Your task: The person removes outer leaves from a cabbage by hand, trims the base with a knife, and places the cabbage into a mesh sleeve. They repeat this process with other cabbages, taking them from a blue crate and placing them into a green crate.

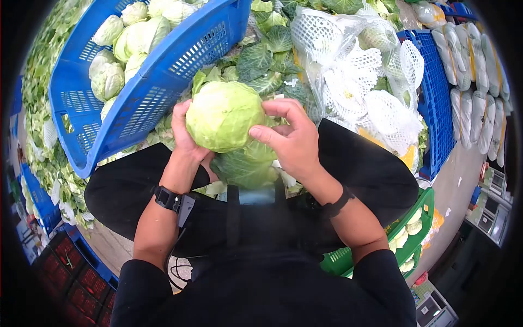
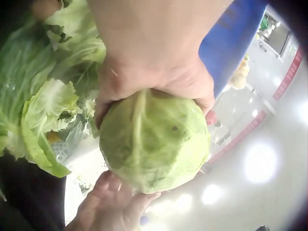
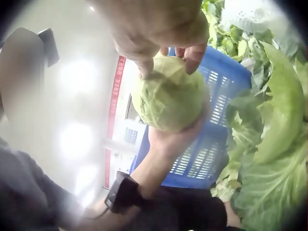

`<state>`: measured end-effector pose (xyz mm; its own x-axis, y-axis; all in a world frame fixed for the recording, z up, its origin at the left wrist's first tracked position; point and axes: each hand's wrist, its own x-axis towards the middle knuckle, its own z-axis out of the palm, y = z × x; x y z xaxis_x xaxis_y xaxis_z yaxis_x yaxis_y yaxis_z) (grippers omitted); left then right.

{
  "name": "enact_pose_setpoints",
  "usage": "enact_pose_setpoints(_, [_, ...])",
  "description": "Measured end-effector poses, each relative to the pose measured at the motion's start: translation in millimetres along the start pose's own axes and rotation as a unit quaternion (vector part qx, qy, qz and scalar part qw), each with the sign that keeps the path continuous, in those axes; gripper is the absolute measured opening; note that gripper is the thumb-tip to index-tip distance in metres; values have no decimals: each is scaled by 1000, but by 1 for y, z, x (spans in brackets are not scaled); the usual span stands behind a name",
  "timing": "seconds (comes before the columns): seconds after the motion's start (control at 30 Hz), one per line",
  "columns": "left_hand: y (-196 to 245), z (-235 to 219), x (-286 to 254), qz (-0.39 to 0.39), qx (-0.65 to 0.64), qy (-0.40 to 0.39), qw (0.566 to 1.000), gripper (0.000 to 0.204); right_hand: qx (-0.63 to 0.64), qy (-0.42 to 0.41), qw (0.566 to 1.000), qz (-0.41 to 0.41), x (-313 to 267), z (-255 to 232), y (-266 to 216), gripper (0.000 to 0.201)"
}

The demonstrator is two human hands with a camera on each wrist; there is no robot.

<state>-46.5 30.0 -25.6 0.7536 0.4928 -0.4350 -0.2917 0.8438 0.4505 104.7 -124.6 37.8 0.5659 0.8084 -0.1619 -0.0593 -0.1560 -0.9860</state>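
A round pale-green cabbage (image 1: 223,115) is held up between both hands in front of the person. My left hand (image 1: 185,133) cups it from the left and underneath, fingers curled round it (image 2: 154,86). My right hand (image 1: 289,136) grips its right side with fingertips (image 3: 187,53) on the top edge. The same cabbage (image 2: 154,144) fills the left wrist view and shows in the right wrist view (image 3: 168,98). A loose dark outer leaf (image 1: 245,163) hangs just below the head.
A tilted blue crate (image 1: 158,82) with several trimmed cabbages stands at the upper left. Loose cabbage leaves (image 1: 261,60) and white foam nets in a plastic bag (image 1: 354,71) lie ahead. A green crate (image 1: 408,234) sits at the lower right, another blue crate (image 1: 436,98) at right.
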Motion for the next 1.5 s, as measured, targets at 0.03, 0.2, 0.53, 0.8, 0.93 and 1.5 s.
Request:
enact_pose_setpoints(0.03, [0, -2, 0, 2, -15, -11, 1000, 73, -25, 9, 1000, -13, -3, 1, -1, 41])
enact_pose_setpoints(0.2, [1, -2, 0, 8, -35, -51, 998, 77, -49, -6, 999, -13, -4, -2, 0, 42])
enact_pose_setpoints(0.53, [2, -6, -2, -77, -69, -154, 983, 78, -15, -140, 984, -110, 7, -19, -17, 53])
enact_pose_setpoints(0.8, [8, -13, -6, -101, -36, -167, 980, 78, -153, -123, 951, -239, -14, -10, -20, 38])
enact_pose_setpoints(0.93, [7, -21, -1, -62, -2, -116, 991, 85, -183, -74, 940, -279, -18, -5, -13, 41])
enact_pose_setpoints(1.5, [20, 24, -24, -117, -24, -205, 971, 59, -150, -169, 956, -189, -5, -16, -35, 48])
